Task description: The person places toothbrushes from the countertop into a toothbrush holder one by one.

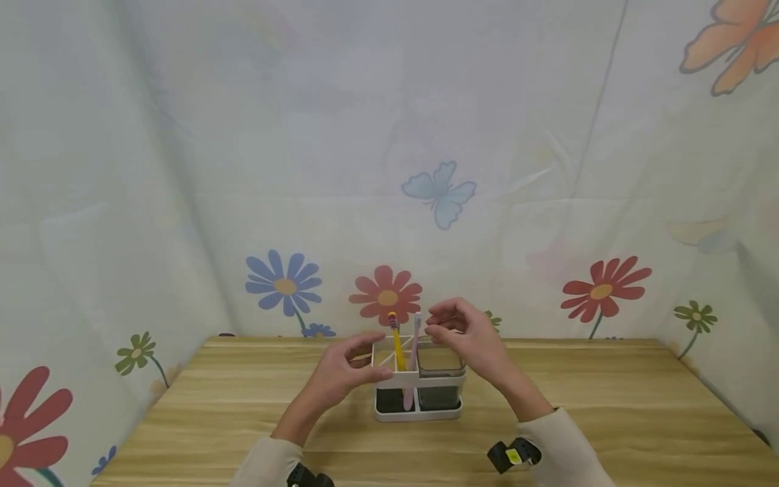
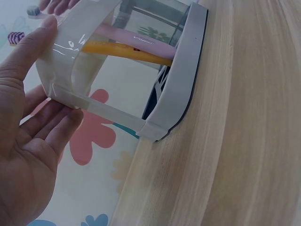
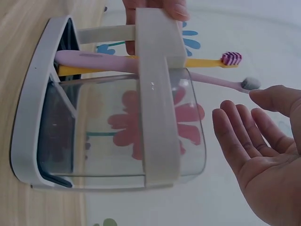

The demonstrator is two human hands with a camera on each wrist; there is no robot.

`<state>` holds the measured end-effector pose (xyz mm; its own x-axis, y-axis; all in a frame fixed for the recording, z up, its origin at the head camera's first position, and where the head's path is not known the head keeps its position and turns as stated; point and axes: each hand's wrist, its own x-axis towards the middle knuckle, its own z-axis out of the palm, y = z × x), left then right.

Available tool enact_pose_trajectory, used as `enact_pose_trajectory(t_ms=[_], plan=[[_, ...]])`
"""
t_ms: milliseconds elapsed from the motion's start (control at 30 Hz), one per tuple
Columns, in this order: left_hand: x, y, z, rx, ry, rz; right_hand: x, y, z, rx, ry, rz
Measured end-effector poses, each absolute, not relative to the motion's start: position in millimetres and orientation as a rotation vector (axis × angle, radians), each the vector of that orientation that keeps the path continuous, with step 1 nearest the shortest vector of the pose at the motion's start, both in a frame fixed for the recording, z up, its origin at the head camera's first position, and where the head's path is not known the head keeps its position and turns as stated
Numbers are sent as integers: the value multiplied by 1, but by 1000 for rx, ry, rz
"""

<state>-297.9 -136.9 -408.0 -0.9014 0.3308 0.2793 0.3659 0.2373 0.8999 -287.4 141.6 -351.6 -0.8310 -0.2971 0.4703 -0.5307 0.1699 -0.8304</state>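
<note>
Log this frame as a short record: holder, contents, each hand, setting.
holder: white plastic two-tier toothbrush holder, upright on the wood-grain tabletop
left section: yellow toothbrush with purple-and-white striped bristles, lilac toothbrush with grey bristles; both heads up
right section: clear, smoke-tinted cup
left hand: grips the holder's upper left side
right hand: holds nothing, fingers near the lilac toothbrush's head
background: pale sheet printed with flowers and butterflies
</note>
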Motion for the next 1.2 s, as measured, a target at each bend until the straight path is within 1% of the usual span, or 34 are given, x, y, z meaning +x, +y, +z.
enact_pose_trajectory(t_ms=[167, 500, 900, 1200], plan=[[-298, -137, -409, -723, -2444, -1786, -285, 151, -348, 788, -2243, 1697], [-296, -136, -407, -697, -2466, -1772, -279, 178, -349, 770, -2244, 1629], [-297, -136, -408, -690, -2464, -1764, -277, 213, -360, 752, -2288, 1568], [-296, -137, -408, -687, -2474, -1748, -271, 233, -369, 652, -2348, 1556]])
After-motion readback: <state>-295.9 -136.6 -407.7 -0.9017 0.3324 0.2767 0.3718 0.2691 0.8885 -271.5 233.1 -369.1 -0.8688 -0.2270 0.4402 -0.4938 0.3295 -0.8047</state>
